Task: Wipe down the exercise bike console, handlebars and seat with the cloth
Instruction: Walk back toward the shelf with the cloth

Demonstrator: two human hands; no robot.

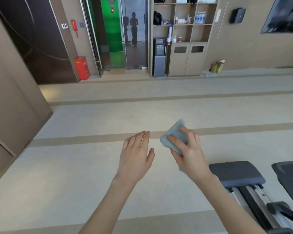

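holding a folded pale blue cloth point(174, 130) just right of the frame's centre, the right hand point(189, 154) has fingers and thumb curled round it, clamped on the fold. the left hand point(135, 149) hovers just beside it on the left, fingers straight and close together, thumb out, holding nothing and not touching the cloth. both are raised over pale floor point(74, 166) with nothing under the cloth to wipe. in the lower right corner sits a dark padded seat point(235, 173) on rails, with another dark part point(287, 173) at the right edge; whether these belong to the exercise bike i cannot tell, and no console or handlebars show. by my reading the wiping is not under way at this instant: the cloth is well apart from every machine surface, and nothing shows which parts, if any, are already clean — so console, handlebars and seat all count as left to do, or at least unconfirmed
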